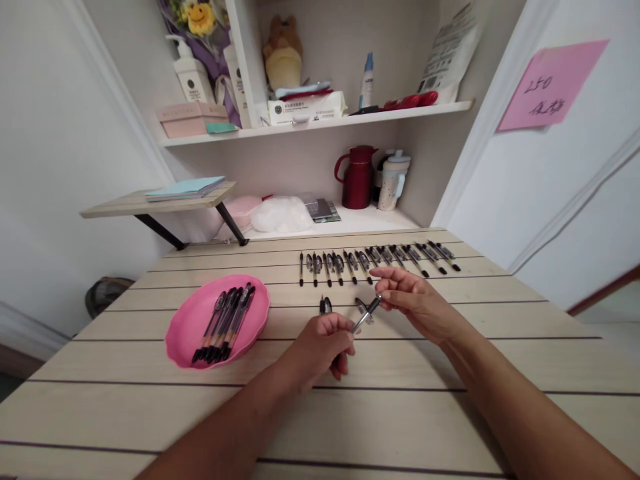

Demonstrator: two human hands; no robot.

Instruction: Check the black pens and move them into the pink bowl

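My left hand [330, 340] is closed around the lower end of a slim pen [367, 315] with a silvery barrel and a black part near its upper end. At that upper end, the fingertips of my right hand [413, 300] pinch the pen's tip. A dark cap with a clip [360, 305] shows just behind the pen. Beyond my left hand, a black pen tip and cap [325, 305] stick out, the rest hidden by the hand. Further back, a row of uncapped pens [327, 268] lies on the table, with caps beside them.
A pink scalloped bowl [177, 333] at the left holds several capped pens [233, 320]. The slatted wooden table [400, 427] meets a white shelf unit with a red jug [358, 179] and a pale cup [393, 183]. A small raised shelf [120, 205] stands at the back left.
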